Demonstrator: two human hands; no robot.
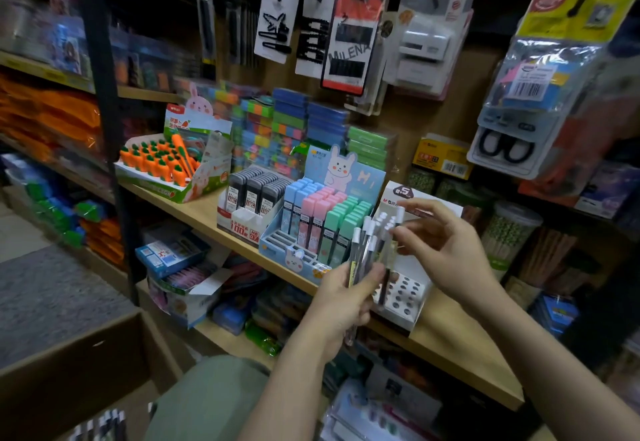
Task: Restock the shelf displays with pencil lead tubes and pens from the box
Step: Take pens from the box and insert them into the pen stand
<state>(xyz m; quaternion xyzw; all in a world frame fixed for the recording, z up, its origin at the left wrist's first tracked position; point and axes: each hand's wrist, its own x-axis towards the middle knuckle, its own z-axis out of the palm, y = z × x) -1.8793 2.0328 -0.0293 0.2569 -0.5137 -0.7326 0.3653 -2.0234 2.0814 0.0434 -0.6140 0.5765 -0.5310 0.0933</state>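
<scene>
We start with the pens (369,250), a fanned bundle of slim, clear-barrelled sticks with white caps, held upright just in front of the shelf. Our left hand (346,297) is wrapped around the lower part of the bundle, gripping it like a bouquet so the capped ends stand free. Our right hand (440,243) reaches in from the side with thumb and fingertips closing on the top of one pen; it looks like a pinch to draw a single pen out, though the blur keeps us from being certain the contact is firm.

Just behind the bundle sits the white pen display (403,293), a stepped cardboard tray with rows of round holes, most of them vacant. We judge the pens are held close to it so each can be dropped straight into a hole.

To its left stands the pastel lead-tube display (332,222), with flat blue, pink and green cases in tiers and some front slots bare, and beside that a box of dark lead tubes (252,195). All rest on a smooth, pale wooden shelf (460,347).

Lower left, the brown cardboard box (79,368) sits open, its matte walls dull against the glossy packaging.
</scene>
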